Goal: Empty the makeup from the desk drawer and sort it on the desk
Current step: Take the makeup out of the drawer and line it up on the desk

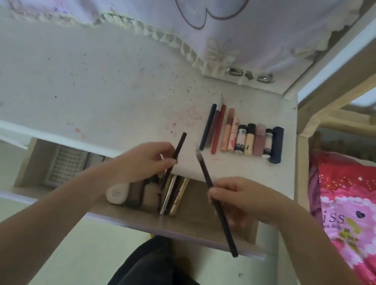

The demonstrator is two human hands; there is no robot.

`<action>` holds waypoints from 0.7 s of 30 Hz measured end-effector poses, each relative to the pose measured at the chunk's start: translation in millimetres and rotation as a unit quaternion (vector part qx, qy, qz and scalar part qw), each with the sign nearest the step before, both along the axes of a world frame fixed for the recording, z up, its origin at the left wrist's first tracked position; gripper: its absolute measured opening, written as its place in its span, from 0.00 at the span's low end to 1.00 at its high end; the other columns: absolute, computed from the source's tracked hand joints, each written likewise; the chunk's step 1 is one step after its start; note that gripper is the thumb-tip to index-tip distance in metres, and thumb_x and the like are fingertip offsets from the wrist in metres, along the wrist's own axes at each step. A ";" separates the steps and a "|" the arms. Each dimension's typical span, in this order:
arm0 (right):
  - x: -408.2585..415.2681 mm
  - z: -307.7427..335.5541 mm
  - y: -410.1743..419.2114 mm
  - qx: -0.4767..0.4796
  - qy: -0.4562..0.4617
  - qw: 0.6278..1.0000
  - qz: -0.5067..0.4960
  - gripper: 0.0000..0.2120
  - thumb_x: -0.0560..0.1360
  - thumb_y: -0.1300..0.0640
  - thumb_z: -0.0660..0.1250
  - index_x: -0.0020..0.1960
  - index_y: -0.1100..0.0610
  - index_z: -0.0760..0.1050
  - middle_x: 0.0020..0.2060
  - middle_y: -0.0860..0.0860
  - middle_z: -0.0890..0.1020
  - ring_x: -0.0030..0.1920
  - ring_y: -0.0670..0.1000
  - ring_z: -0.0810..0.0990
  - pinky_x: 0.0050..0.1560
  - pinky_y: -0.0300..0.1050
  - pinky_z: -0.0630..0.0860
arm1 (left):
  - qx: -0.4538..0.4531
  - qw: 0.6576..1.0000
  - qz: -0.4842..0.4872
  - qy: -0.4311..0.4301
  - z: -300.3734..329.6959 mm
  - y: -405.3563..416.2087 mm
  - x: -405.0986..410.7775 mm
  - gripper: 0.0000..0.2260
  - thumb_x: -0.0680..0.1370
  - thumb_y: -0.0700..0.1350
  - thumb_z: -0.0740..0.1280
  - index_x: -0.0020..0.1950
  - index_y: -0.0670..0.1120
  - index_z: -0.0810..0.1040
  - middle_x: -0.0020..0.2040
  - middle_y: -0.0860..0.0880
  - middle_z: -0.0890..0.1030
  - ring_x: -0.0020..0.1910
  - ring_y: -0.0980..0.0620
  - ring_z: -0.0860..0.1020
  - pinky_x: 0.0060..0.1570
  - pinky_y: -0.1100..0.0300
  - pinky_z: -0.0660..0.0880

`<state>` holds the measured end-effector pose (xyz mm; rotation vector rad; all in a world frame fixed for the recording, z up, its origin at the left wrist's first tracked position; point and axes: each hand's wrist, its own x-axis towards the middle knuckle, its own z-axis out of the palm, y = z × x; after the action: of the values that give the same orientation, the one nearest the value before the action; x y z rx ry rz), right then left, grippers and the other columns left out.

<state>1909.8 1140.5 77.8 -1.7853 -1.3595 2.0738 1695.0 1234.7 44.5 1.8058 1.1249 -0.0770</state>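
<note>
My left hand (147,160) pinches a short black pencil (180,144) that stands nearly upright over the desk's front edge. My right hand (242,197) grips a long dark pencil (204,169) at its middle; its pale tip points up-left over the desk. Below both hands the drawer (168,228) is pulled open. It holds a white compact (117,192), a beige bottle, gold and dark tubes (173,196) and a white mesh basket (65,164). On the white desk (91,92), at the right, several pencils, lip tubes and concealers lie in a neat row (242,136).
A lilac curtain with a lace hem (150,33) hangs over the desk's back. A wooden bed frame (322,109) and a pink blanket (355,213) stand to the right. My dark-trousered legs (160,278) are under the drawer. The desk top carries pink and dark stains.
</note>
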 end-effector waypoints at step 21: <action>-24.0 -55.1 114.3 0.350 -0.414 0.839 -0.049 0.10 0.80 0.57 0.56 0.58 0.59 0.71 0.46 0.56 0.78 0.50 0.57 0.75 0.46 0.50 0.70 | 0.096 0.990 0.106 0.000 -41.7 63.1 83.5 0.11 0.81 0.45 0.59 0.61 0.45 0.73 0.44 0.48 0.80 0.37 0.53 0.76 0.34 0.66 0.70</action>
<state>1885.8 1254.8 22.6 -2.3122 -1.7828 0.5041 1778.5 1297.8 2.8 1.8414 1.3563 0.1623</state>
